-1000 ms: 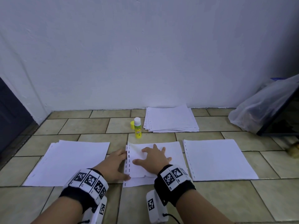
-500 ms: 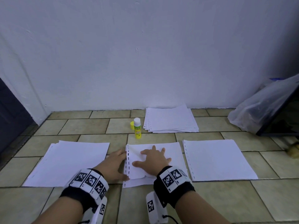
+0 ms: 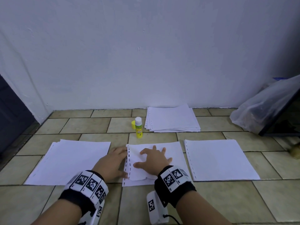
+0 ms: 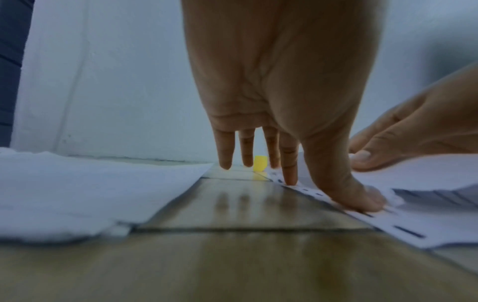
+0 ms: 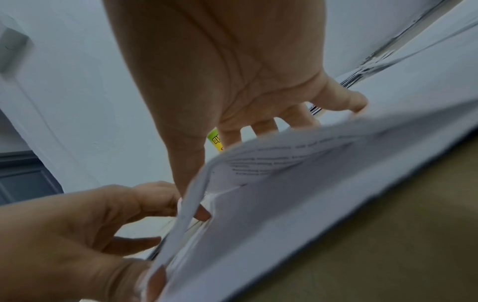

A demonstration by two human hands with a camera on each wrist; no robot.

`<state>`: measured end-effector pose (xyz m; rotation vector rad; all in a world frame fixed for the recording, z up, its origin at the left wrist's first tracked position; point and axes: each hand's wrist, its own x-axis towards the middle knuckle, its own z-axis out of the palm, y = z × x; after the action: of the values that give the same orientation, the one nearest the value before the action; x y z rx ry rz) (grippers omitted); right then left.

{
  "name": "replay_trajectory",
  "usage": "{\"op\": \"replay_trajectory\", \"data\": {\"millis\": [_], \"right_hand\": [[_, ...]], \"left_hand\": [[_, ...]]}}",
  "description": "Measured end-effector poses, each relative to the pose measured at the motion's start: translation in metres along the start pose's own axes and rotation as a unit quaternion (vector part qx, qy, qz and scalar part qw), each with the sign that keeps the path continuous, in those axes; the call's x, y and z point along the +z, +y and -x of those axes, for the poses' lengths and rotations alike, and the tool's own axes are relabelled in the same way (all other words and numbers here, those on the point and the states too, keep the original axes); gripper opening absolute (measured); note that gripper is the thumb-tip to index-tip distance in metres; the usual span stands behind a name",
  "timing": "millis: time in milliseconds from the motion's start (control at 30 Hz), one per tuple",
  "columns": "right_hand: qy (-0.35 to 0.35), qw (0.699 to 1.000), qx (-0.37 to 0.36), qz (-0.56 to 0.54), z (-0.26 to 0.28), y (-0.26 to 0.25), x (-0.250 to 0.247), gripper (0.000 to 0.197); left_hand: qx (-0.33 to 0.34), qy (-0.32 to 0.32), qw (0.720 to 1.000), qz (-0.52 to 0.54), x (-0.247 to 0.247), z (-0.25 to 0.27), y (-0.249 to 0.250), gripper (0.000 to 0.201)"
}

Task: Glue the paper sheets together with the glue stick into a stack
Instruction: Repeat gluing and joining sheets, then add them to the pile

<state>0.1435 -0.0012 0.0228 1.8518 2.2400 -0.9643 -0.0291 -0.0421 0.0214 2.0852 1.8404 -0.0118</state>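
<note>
The middle paper stack [image 3: 173, 149] lies on the tiled floor, its punched edge to the left. My right hand [image 3: 152, 158] is spread flat on the top sheet [image 5: 297, 194], whose near edge curls up. My left hand [image 3: 120, 159] lies beside the punched edge with fingers straight, its thumb [image 4: 359, 200] and index fingertip pressing the punched strip [image 4: 403, 230]. The uncapped yellow glue stick [image 3: 139, 128] stands just behind the stack, and its yellow cap [image 3: 133, 124] sits beside it. Neither hand holds it.
More white sheets lie to the left [image 3: 69, 161] and right [image 3: 217, 159], and another pile [image 3: 172, 118] sits by the white wall. A plastic bag [image 3: 266, 111] leans at the far right. A dark door [image 3: 11, 111] is on the left.
</note>
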Motion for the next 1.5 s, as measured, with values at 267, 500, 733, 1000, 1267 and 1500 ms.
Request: {"op": "replay_trajectory", "data": {"millis": [267,500,733,1000,1267,1500], "right_hand": [[0.003,1.0,0.006,0.004,-0.001,0.0,0.001,0.06],[-0.007,1.0,0.007,-0.003,0.002,-0.001,-0.001,0.065],[-0.01,1.0,0.009,0.001,0.004,-0.002,-0.002,0.077],[-0.002,1.0,0.013,0.018,0.003,-0.003,0.001,0.052],[-0.004,0.999,0.01,0.04,0.005,-0.004,0.004,0.063],[-0.002,0.999,0.011,0.047,0.007,-0.006,0.005,0.064]], "left_hand": [[-0.014,-0.059,0.998,-0.006,-0.011,0.004,0.001,0.051],[-0.01,-0.035,0.999,0.007,-0.008,0.01,-0.005,0.037],[-0.028,-0.024,0.999,-0.034,-0.004,0.01,0.001,0.052],[-0.043,-0.04,0.998,-0.004,-0.009,0.011,-0.001,0.043],[-0.04,-0.043,0.998,-0.011,-0.018,0.011,0.009,0.027],[-0.045,-0.071,0.995,-0.056,-0.014,0.005,0.012,0.09]]}}
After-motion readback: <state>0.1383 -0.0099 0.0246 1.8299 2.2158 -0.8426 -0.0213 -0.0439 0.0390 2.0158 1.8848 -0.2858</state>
